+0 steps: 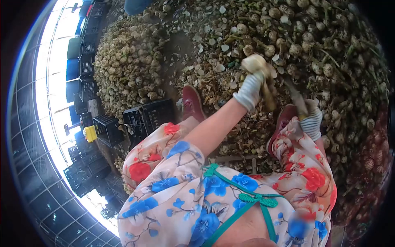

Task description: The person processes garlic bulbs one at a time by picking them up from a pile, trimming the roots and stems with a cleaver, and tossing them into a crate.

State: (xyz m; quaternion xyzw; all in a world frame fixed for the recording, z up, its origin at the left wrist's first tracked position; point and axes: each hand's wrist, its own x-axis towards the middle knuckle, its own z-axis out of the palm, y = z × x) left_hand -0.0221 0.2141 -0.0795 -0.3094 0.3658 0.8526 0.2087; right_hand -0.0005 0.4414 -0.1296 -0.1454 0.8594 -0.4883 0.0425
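At the left stand black crates (87, 88), with a yellow object (89, 133) near one of them. Beside the crates lies a heap of pale, rounded, garlic-like bulbs (129, 66), mostly short-cut. Farther right, the left hand (256, 76), in a glove with white ribbed cuff, is blurred; a brownish stalk (269, 96) hangs beside it, and I cannot tell how closed the fingers are. Next, the right hand (310, 117), also gloved, is closed on a greyish, blade-like tool (294, 91). Above and to the right, earthy bulbs with long stalks (325, 49) cover the ground.
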